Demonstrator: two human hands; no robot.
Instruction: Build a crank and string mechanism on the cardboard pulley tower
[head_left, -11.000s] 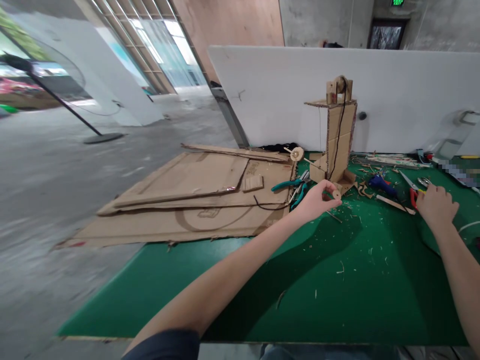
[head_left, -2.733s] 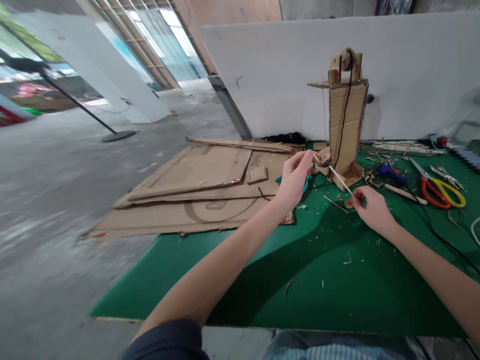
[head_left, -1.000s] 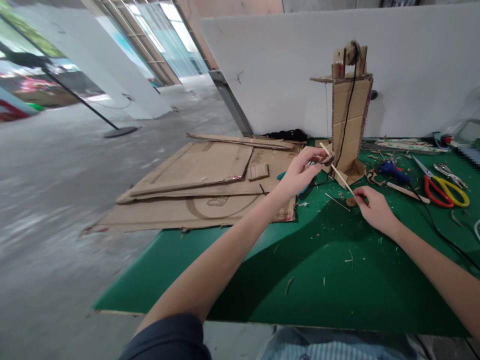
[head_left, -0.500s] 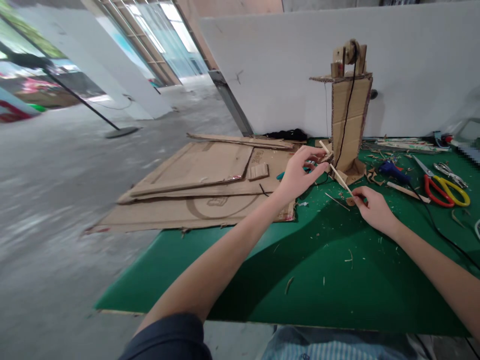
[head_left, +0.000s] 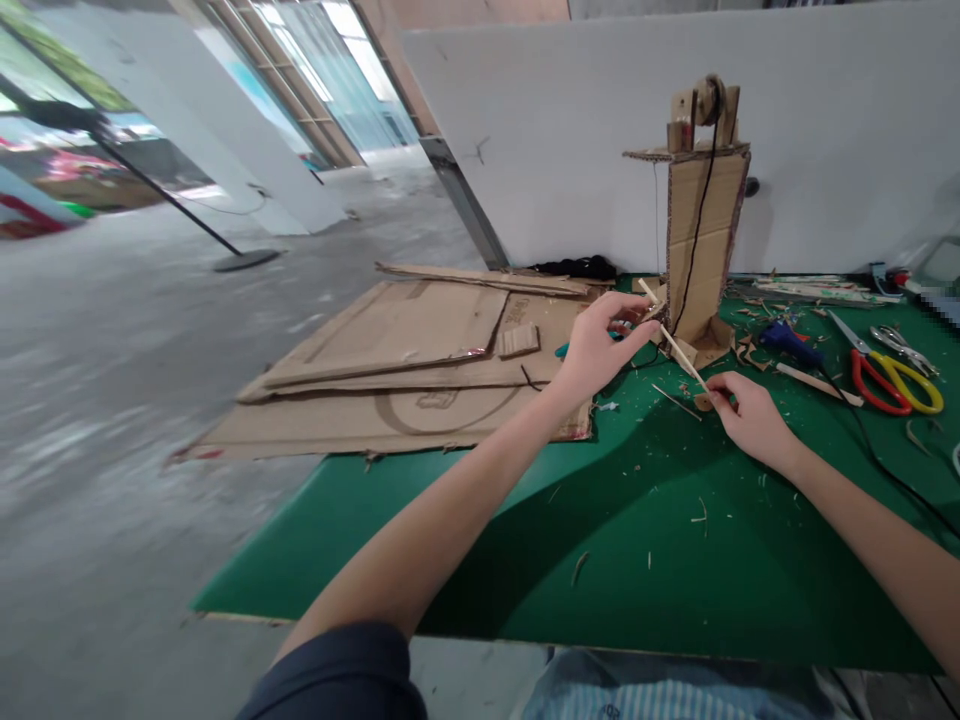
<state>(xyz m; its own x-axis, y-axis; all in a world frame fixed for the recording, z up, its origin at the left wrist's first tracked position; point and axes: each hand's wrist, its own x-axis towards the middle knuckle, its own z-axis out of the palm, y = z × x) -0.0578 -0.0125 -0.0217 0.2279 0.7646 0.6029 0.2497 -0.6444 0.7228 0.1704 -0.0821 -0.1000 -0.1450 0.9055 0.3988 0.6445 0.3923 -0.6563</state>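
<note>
While the left hand (head_left: pixel 607 335) is pinching a small brown cardboard piece (head_left: pixel 655 313) in its fingertips, the right hand (head_left: pixel 746 415) is clamping the near end of a thin pale wooden stick (head_left: pixel 685 362) between thumb and finger. Stick is slanting from the right fingertips up to the left ones and poking out beyond them; left fingers are hiding whether the piece is sitting on it or beside it.

Done, by the look: a tall brown cardboard tower (head_left: pixel 699 240) is standing upright just beyond the left hand, carrying a round tan wheel (head_left: pixel 706 104) on top, a thin black cord (head_left: pixel 700 215) running over it.

Left, my read: stick and piece are only being hand-held, nothing is showing as fixed; a small round brown cardboard disc (head_left: pixel 703 402) is lying loose beside the right fingertips. Can't tell whether the stick is touching the tower.

Surface: a green table (head_left: pixel 375 530) is running under both hands. Red-and-yellow-handled scissors (head_left: pixel 883 372) and a blue gun-shaped tool (head_left: pixel 791 343) are lying beyond the right hand; flat brown cardboard sheets (head_left: pixel 397 325) are lying left of the left hand.

Room: a white upright panel (head_left: pixel 570 150) is standing beyond both hands; grey concrete floor (head_left: pixel 172 340) is stretching off to the left.
</note>
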